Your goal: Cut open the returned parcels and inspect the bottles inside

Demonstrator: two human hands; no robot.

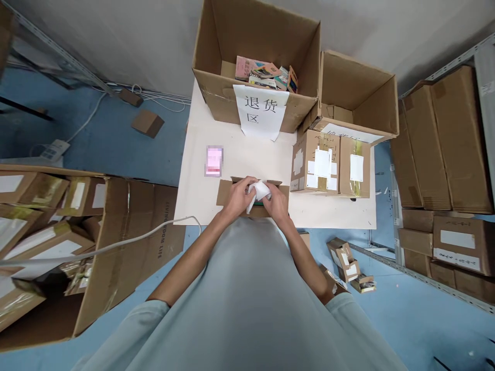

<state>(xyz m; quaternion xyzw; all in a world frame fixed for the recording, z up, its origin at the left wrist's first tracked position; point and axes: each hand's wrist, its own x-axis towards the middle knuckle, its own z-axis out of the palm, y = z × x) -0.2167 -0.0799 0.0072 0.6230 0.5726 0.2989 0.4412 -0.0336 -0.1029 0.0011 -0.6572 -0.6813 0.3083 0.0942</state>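
Note:
A small open cardboard box [226,191] lies at the near edge of the white table [197,175]. Over it, my left hand [238,197] and my right hand [277,202] are both closed on a crumpled piece of white paper [260,190]. The fingers of each hand curl round it from either side. What is inside the box is hidden by my hands.
A large open carton [216,87] with a paper sign [261,111] and several books stands at the table's far side, an empty carton [359,98] beside it. Two labelled boxes [328,164] sit right of my hands. A pink item [214,161] lies left. Cartons fill both floor sides.

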